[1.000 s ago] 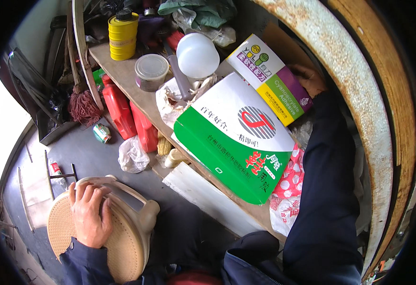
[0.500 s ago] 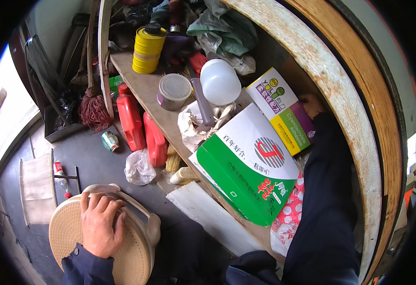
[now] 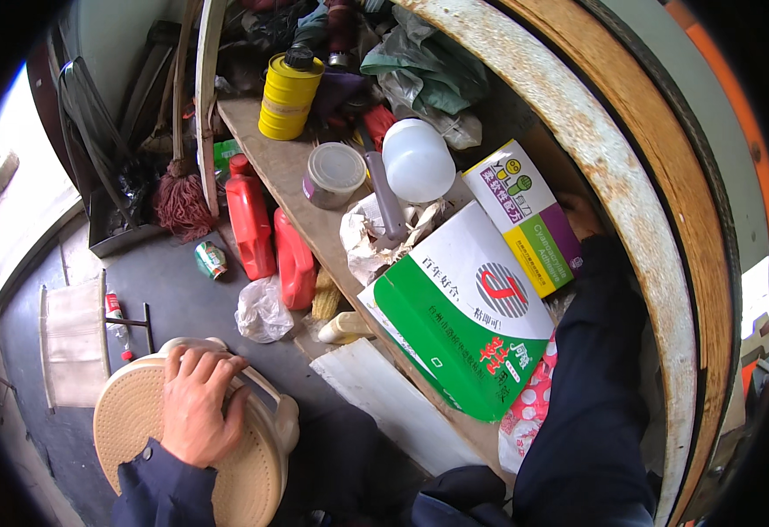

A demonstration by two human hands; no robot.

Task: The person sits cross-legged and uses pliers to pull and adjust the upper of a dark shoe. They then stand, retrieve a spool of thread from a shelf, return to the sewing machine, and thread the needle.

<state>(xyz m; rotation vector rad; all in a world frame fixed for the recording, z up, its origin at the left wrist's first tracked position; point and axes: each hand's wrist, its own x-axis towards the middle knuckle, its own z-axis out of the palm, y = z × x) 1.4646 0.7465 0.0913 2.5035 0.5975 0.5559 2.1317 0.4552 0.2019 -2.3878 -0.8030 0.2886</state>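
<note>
Resting palm-down with fingers spread, the left hand (image 3: 193, 406) lies flat on the perforated seat of a beige plastic stool (image 3: 130, 439), low at the person's left on the dark floor (image 3: 174, 303), gripping nothing. The right hand (image 3: 580, 215) reaches far forward on a dark sleeve to the back of the wooden shelf (image 3: 266, 154), just behind a white, yellow and purple box (image 3: 525, 215); only its back shows, so I cannot tell whether it is open or closed on anything. Just beside that sleeve, a large green and white bag (image 3: 463, 325) leans over the shelf edge, well apart from the stool. Farther along the shelf stand a round lidded tub (image 3: 334, 173), a white dome-shaped bowl (image 3: 418, 160) and a yellow can (image 3: 288, 95). 2 red bottles (image 3: 266, 237) stand on the floor below the shelf edge, near a mop head (image 3: 181, 204).
</note>
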